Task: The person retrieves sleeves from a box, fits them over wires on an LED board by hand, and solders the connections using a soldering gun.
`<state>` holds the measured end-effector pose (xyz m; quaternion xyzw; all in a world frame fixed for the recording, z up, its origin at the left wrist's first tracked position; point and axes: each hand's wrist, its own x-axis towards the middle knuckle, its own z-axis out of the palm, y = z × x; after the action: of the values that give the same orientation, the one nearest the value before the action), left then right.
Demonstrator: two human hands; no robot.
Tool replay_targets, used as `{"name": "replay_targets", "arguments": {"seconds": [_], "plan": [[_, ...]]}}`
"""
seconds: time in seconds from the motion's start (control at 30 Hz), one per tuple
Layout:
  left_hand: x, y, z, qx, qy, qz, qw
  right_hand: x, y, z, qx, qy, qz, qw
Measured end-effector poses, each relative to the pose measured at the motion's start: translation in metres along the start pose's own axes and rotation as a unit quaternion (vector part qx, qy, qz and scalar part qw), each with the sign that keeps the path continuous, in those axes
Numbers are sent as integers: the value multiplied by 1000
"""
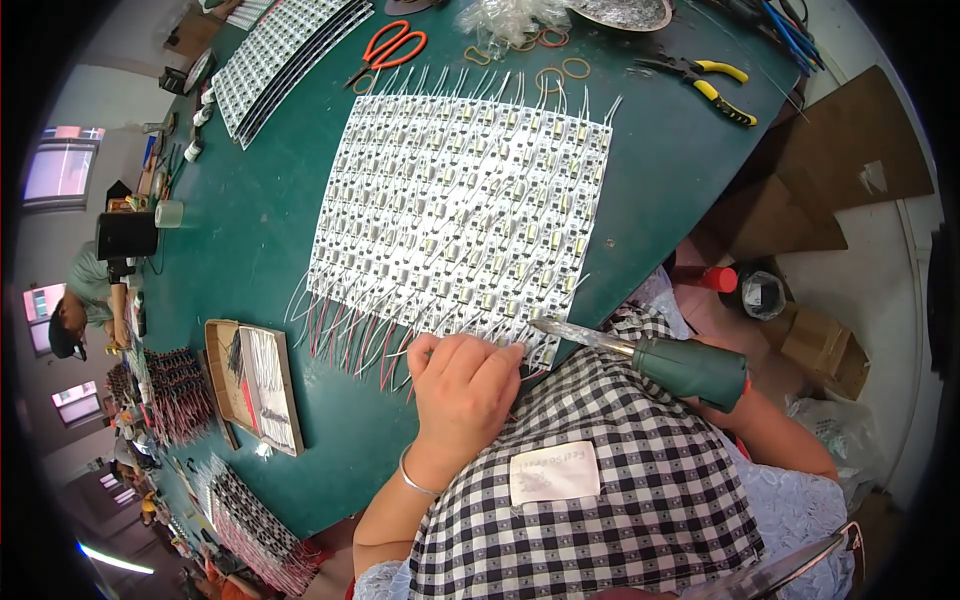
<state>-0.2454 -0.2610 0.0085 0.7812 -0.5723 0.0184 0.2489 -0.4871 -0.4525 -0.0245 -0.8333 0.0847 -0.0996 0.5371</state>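
Board (455, 215): here it is, flat on the green table (670, 190), upper middle of my feed, white, row after row of small parts, thin pale wires fringing its far edge.
Near edge: red and white leads (388, 345) spill onto the table, left side mostly.
Iron (690, 370): green handle, metal shaft slanting in from the right, tip at the board's near right corner; from back here I cannot tell whether it touches.
Right hand (722, 415): wrapped round that handle, most of it hidden from me behind the iron.
Left hand (465, 385): down at the near edge, fingers curled in, knuckles up to me; I cannot tell what, if anything, they pinch.
Apron (660, 500): black and white checks, pale patch, close below both hands.
Far side: orange scissors (373, 60), loose bands (577, 78), a clear bag (512, 22), then yellow-handled pliers (690, 72) out right.
Left side: a tray (228, 395) with pale wires inside; I get more boards (285, 65) at upper left.
Distance: a person (92, 285) in green, one arm at the table.
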Motion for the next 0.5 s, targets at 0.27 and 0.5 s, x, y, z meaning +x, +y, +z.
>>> {"name": "replay_targets", "arguments": {"seconds": [0.27, 0.5], "plan": [[-1, 1, 0, 2, -5, -6, 1000, 8, -1, -5, -50, -28, -60, 997], [-1, 1, -1, 3, -11, -5, 1000, 4, -8, -10, 38, 5, -10, 999]]}}
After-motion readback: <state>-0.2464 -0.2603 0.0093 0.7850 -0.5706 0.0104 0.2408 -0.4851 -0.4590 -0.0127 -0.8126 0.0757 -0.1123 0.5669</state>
